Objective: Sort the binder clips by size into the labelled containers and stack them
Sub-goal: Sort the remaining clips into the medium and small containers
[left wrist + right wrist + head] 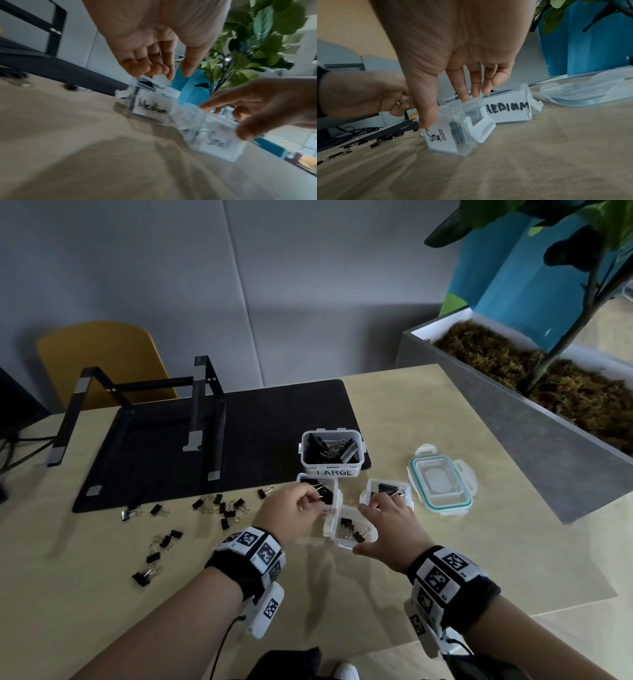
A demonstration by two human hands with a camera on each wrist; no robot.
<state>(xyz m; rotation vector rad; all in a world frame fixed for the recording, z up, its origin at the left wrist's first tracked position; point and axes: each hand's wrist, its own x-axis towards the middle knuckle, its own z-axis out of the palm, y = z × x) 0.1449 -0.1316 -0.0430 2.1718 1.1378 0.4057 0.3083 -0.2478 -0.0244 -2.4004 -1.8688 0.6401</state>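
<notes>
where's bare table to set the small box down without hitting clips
Bare wood lies in front of the Small container, toward the person, and right of it below the lid. Crowded: loose binder clips to the left, both Medium containers and the LARGE container behind.

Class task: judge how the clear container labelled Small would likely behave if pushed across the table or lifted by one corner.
The Small container looks like thin clear plastic holding few clips, so probably light and apt to slide on the smooth table. Its squat shape suggests it would resist tipping. The right hand steadying its rim fits that.

Four containers (331, 451), one loose lid (442, 479), two hands (286, 513)
</notes>
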